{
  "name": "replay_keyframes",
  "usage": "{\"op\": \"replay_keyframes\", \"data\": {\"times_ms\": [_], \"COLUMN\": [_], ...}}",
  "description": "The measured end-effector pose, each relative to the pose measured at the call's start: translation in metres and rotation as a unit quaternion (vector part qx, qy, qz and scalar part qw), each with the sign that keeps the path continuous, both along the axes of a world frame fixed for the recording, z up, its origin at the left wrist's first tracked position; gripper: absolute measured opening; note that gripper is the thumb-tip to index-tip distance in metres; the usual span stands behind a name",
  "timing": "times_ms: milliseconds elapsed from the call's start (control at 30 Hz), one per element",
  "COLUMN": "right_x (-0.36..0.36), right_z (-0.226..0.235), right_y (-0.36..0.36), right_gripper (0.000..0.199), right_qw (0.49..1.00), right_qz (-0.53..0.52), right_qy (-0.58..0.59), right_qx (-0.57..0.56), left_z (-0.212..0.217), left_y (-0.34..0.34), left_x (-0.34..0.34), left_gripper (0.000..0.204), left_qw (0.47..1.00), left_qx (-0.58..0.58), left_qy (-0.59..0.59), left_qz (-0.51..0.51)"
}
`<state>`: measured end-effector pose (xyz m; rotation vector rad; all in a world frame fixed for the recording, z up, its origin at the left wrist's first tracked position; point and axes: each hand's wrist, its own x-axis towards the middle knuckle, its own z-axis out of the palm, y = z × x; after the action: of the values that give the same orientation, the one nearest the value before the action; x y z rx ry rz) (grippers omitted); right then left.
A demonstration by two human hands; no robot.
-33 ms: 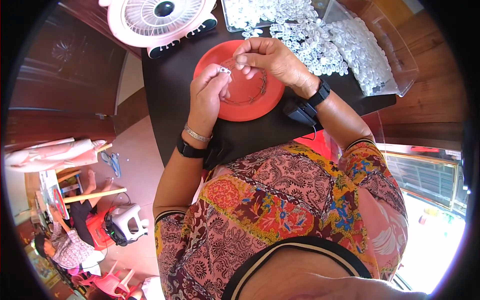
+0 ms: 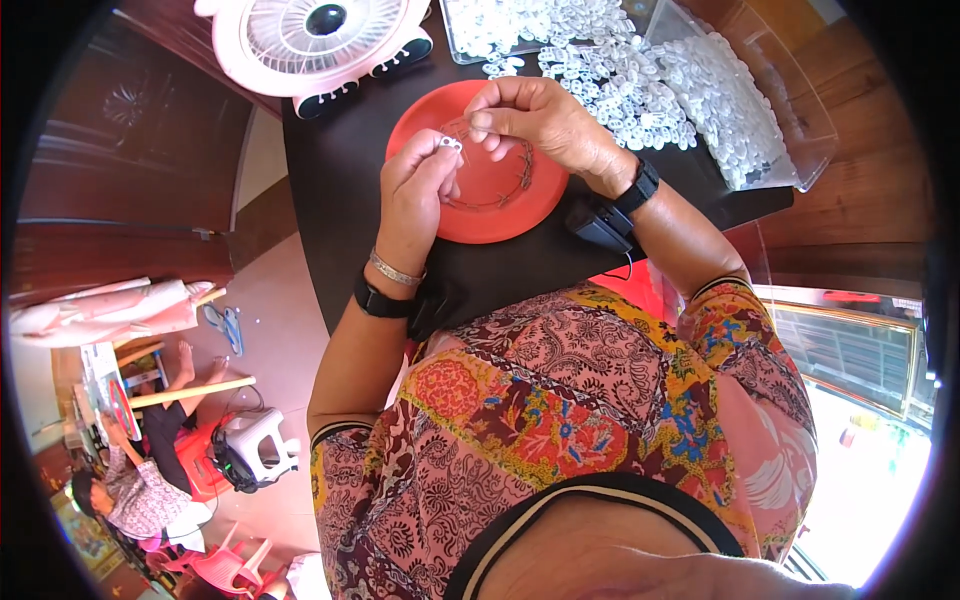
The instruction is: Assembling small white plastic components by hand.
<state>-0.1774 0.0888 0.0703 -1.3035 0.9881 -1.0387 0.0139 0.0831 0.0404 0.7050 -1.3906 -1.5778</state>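
Over a round red plate (image 2: 480, 228) both my hands are raised close together. Between thumb and forefinger, my left hand (image 2: 412, 190) pinches a small white plastic piece with two holes (image 2: 451, 144). My right hand (image 2: 545, 122) has thumb and forefinger pressed together just to the right of it; what they hold is too small to make out. Thin dark bits (image 2: 525, 172) lie in a curved line in the plate, below my hands. Beyond my right hand spreads a heap of small clear-white plastic pieces (image 2: 610, 95), similar to the held one.
A clear bin (image 2: 815, 150) of plastic pieces lies tipped at the table's right. A pink fan (image 2: 320, 65) stands at the far left. Beside my right wrist sits a black device with a cable (image 2: 598, 224). On the left, beyond the dark table (image 2: 350, 200), another person (image 2: 150, 490) sits.
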Motion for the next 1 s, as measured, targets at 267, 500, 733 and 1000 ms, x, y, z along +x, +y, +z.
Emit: {"op": "replay_keyframes", "data": {"times_ms": [267,500,733,1000], "right_x": [0.012,0.017,0.019,0.019], "right_z": [-0.008,-0.011,-0.019,-0.016], "right_y": [0.006,0.01,0.012,0.017], "right_gripper": [0.021,0.017,0.013,0.013], "right_qw": [0.999,0.998,0.994,0.987], "right_qz": [-0.013,-0.009,-0.014,-0.023], "right_qy": [0.034,0.044,0.064,0.069], "right_qx": [-0.036,-0.041,-0.083,-0.143], "left_z": [-0.002,-0.002,-0.003,-0.002], "left_y": [0.002,0.002,0.007,0.008], "left_x": [0.0,-0.001,-0.002,-0.004], "left_gripper": [0.015,0.015,0.016,0.017], "left_qw": [0.999,0.999,0.999,0.999], "left_qx": [-0.006,-0.004,-0.002,-0.002], "left_qy": [-0.024,-0.031,-0.047,-0.051], "left_qz": [-0.02,-0.019,-0.006,-0.001]}}
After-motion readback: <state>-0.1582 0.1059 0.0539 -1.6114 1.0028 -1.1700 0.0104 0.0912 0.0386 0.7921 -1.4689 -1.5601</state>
